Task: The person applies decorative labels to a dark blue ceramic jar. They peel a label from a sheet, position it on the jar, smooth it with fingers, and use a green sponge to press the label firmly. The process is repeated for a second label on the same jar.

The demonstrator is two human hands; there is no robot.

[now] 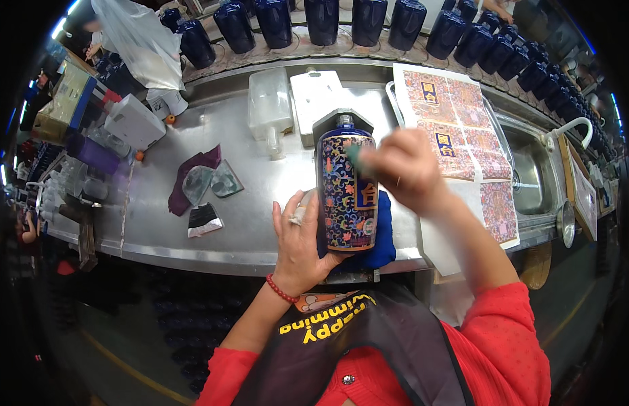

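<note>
A dark blue bottle (336, 196) with a colourful floral label lies on its back in front of me, its neck pointing away. My left hand (299, 237) grips its lower left side, thumb at the base, with a white wrap on one finger. Over the label's upper right, my right hand (406, 169) is closed on a small green flat piece (355, 157) that touches or nearly touches the label. Motion blurs that hand, and its exact kind of tool cannot be made out. Under the bottle show an angular metal holder (366, 125) and a blue cloth (385, 237).
Patterned label sheets (456, 122) lie right, beside a sink (534, 193) with a white tap (578, 124). A clear bottle (268, 105) and white box (313, 91) stand behind. Left are a purple cloth (181, 186) and translucent pieces (226, 179). Blue bottles (322, 21) line the far conveyor.
</note>
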